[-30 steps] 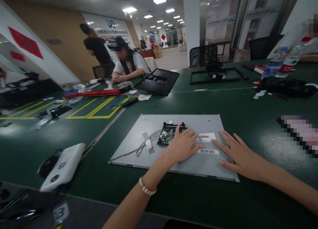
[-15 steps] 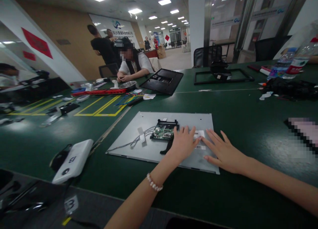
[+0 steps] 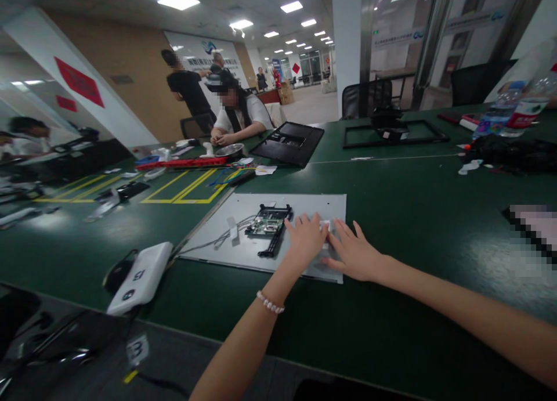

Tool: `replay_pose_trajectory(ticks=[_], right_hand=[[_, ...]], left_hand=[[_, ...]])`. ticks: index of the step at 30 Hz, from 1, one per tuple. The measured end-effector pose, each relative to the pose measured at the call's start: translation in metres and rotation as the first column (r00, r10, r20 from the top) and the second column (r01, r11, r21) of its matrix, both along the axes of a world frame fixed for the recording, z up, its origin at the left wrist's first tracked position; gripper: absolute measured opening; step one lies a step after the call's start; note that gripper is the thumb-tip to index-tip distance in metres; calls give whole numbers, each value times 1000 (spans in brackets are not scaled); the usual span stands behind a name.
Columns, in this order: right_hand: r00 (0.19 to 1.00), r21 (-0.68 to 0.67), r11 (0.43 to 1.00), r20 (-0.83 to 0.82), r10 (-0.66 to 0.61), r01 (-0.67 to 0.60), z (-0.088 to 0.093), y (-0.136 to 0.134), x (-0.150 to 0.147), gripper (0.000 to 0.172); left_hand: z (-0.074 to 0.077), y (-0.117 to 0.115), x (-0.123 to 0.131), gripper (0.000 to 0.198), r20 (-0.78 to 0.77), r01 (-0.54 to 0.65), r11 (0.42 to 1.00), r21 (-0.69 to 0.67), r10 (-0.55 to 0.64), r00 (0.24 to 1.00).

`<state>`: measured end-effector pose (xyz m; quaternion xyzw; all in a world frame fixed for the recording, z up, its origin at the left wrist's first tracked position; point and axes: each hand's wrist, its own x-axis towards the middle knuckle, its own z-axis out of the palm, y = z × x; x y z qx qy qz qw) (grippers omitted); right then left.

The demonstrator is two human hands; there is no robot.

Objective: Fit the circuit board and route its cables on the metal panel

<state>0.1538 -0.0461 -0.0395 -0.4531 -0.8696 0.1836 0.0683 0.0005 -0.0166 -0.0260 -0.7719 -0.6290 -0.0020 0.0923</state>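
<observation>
A grey metal monitor panel (image 3: pixel 243 256) lies flat on the green table, back side up. A small green circuit board in a black bracket (image 3: pixel 266 222) sits on it, with grey wires taped to its left. My left hand (image 3: pixel 305 238) lies flat on the panel just right of the board, fingers spread, a pearl bracelet on the wrist. My right hand (image 3: pixel 354 253) rests flat beside it on the panel's right edge, fingers apart, partly covering a white label. Neither hand holds anything.
A white device (image 3: pixel 141 277) lies at the near left. A black monitor shell (image 3: pixel 290 143) and a black frame (image 3: pixel 394 135) lie further back. Water bottles (image 3: pixel 513 111) and dark clutter stand at the far right. A seated person (image 3: pixel 237 115) works across the table; others stand behind.
The panel has slid left and away across the table under both flat hands. My hands have drawn closer together on its right part. The view has shifted with them.
</observation>
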Motion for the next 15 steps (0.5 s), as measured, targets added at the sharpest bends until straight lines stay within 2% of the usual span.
replay_pose_trajectory(ticks=[6, 9, 12, 15], right_hand=[[998, 21, 999, -52, -38, 39, -6, 1, -9, 78], [996, 17, 999, -69, -50, 52, -7, -1, -7, 75], [997, 17, 999, -58, -47, 48, -6, -1, -6, 75], [998, 34, 998, -50, -49, 51, -5, -2, -6, 74]], left_hand=[[-1, 7, -8, 41, 23, -26, 999, 31, 25, 999], [3, 12, -17, 42, 13, -82, 992, 92, 81, 997], [9, 20, -33, 52, -10, -256, 956, 142, 260, 966], [13, 29, -53, 58, -17, -469, 880, 69, 471, 882]])
